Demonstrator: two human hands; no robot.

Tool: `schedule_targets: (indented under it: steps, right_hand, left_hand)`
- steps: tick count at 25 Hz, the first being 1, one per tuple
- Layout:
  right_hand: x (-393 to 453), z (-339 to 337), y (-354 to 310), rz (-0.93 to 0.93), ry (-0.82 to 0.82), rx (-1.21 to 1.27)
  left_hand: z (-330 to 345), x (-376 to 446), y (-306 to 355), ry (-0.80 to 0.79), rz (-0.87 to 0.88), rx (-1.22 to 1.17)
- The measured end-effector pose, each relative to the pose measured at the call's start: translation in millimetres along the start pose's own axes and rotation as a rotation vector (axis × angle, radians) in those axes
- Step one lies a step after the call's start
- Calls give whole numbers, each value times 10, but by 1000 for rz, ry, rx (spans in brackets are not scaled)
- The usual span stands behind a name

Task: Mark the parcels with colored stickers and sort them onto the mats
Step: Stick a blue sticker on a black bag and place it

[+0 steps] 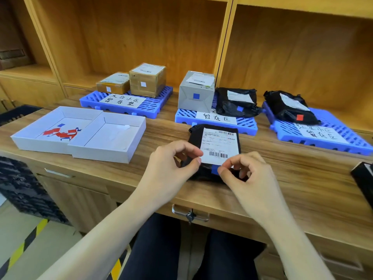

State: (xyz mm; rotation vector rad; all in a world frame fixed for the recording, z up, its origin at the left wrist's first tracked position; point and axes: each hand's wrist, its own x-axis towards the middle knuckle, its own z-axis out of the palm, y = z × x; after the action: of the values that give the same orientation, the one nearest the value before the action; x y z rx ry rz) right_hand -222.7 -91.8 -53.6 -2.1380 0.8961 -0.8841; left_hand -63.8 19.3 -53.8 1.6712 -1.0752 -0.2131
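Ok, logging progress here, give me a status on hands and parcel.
Left hand pinching the label edge of the black parcel. Right hand pressing a blue sticker on. Middle mat behind, path clear.

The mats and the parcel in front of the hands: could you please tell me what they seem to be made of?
The mats look like moulded hard plastic, matte blue, judging by their slotted grid tops. The parcel seems wrapped in thin black plastic film, slightly glossy and wrinkled, with a white paper label bearing printed barcodes stuck on top.
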Motion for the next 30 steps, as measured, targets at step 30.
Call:
schedule_targets:
  steps: [30]
  right_hand:
    - [-164, 508, 374, -81, 424, -348]
  left_hand:
    - [485, 3, -428, 63, 161, 307]
